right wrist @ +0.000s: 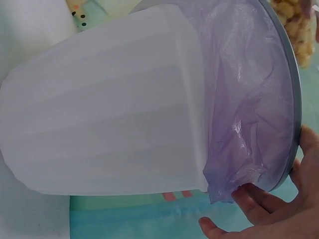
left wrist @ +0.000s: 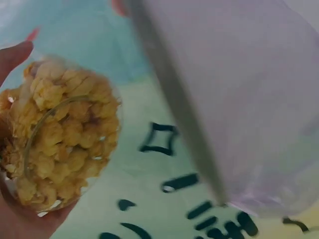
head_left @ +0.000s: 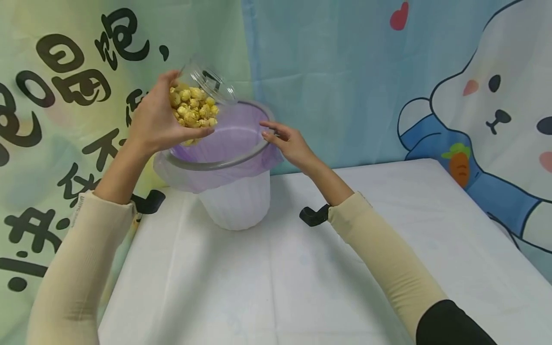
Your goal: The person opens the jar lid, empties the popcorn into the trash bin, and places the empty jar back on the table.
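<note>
My left hand (head_left: pixel 157 115) grips a clear plastic tub (head_left: pixel 214 85) of yellow popcorn (head_left: pixel 191 106), thumb below and fingers around its far side. The tub is tilted over the left side of a white trash can (head_left: pixel 237 203), its clear rim end pointing right. In the left wrist view the popcorn (left wrist: pixel 70 137) packs the tub. A purple bag (head_left: pixel 246 127) lines the can and folds over its grey rim (head_left: pixel 207 166). At the can's right side my right hand (head_left: pixel 293 146) holds the rim, with fingers against the bag's outer fold (right wrist: pixel 249 99) in the right wrist view.
The can stands on a table with a white cloth (head_left: pixel 241 287), close to the back. Behind hangs a printed curtain (head_left: pixel 323 86) with dark lettering and a cartoon animal (head_left: pixel 496 110). A black camera mount juts from each wrist.
</note>
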### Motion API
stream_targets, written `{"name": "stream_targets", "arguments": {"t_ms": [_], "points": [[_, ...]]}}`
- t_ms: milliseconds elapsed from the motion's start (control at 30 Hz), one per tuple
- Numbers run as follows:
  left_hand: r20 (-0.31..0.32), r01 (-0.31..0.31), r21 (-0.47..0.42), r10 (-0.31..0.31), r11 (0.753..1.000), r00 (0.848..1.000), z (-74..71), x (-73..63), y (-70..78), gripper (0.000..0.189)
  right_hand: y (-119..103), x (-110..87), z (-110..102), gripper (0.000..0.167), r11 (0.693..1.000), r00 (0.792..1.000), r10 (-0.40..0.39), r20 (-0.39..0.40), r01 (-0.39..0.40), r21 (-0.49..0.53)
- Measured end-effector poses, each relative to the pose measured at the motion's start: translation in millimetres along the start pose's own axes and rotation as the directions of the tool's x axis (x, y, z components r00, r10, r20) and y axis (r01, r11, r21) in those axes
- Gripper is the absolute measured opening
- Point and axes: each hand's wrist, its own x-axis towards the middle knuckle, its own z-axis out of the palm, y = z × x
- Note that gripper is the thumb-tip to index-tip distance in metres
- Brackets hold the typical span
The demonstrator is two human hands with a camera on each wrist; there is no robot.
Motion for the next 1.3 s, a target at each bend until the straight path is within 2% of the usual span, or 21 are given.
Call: {"name": "stream_targets", "arguments": {"t_ms": [167,333,567,800,1000,1300], "points": [[0.009,0.02,0.106,-0.022,0.994,1.0,12.7,7.2,-16.2,0.11,1.0,-0.3,0.5,0.042,1.0,1.0,0.014,-0.003,-0.014,-0.006],[0.045,-0.021,0.226,0.011,0.974,0.999,19.9,12.9,-27.7,0.109,1.1,-0.6,1.2,0.042,1.0,1.0,0.021,-0.004,-0.021,-0.001],[0.095,-0.072,0.347,0.041,0.935,0.995,13.6,21.1,-36.9,0.108,1.4,-1.0,1.4,0.043,1.0,1.0,0.022,-0.002,-0.022,0.008],[0.19,-0.124,0.421,0.047,0.898,0.981,8.1,26.5,-41.2,0.108,1.0,-1.8,1.2,0.043,0.999,0.999,0.04,-0.01,-0.04,0.009],[0.267,-0.224,0.501,0.097,0.836,0.959,8.5,28.7,-40.7,0.107,0.4,-2.5,1.8,0.043,0.999,0.999,0.052,-0.01,-0.052,0.0],[0.319,-0.384,0.576,0.235,0.722,0.918,10.3,30.9,-39.4,0.104,1.4,-3.2,1.9,0.042,0.999,0.999,0.039,-0.015,-0.039,0.017]]}}
